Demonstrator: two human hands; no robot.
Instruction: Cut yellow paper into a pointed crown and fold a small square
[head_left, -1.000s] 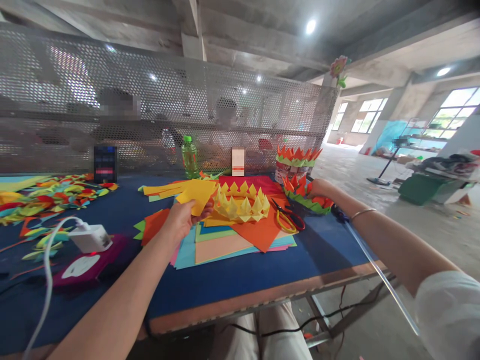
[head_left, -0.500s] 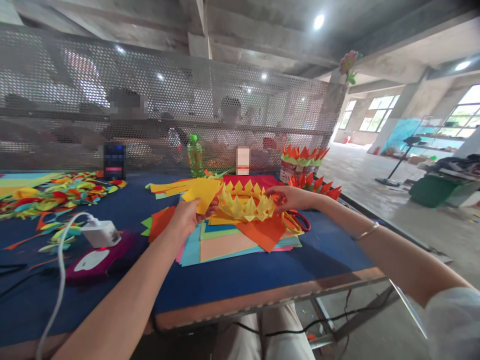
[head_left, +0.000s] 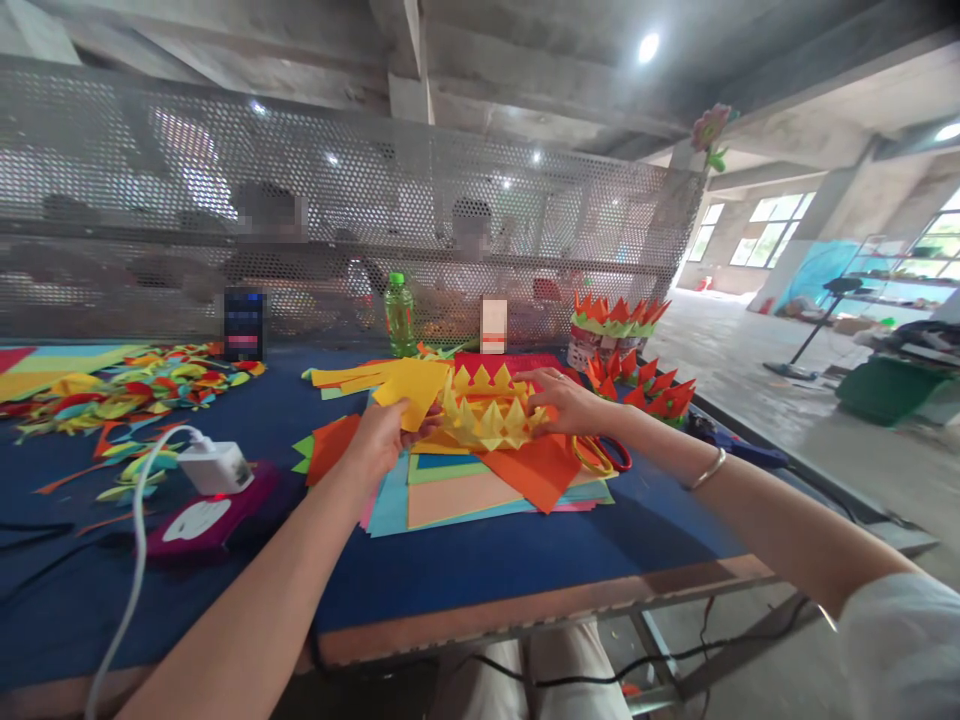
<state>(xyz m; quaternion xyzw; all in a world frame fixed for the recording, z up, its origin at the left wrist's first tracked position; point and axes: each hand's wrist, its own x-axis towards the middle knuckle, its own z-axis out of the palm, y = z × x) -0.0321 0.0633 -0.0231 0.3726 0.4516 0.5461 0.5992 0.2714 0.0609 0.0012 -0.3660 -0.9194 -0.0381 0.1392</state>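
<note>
A yellow folded-paper crown ring [head_left: 484, 412] sits above a stack of coloured paper sheets [head_left: 480, 480] on the blue table top [head_left: 480, 560]. My left hand [head_left: 384, 440] is closed, pinching a yellow paper sheet [head_left: 409, 385] beside the ring's left side. My right hand [head_left: 566, 400] rests on the ring's right side, fingers curled onto its points. Scissors with yellow and red handles [head_left: 600, 455] lie just right of the stack, partly under my right wrist.
Orange-and-green paper crowns [head_left: 645, 385] and a crowned container [head_left: 611, 325] stand at the far right. A green bottle [head_left: 399, 315] stands by the perforated metal screen [head_left: 337, 220]. A white charger [head_left: 217, 465], cable and paper scraps [head_left: 127, 390] lie left. Other people sit behind the screen.
My right hand left the orange-and-green crown at the right, moved left past the scissors and took hold of the yellow ring. My left hand kept the yellow sheet.
</note>
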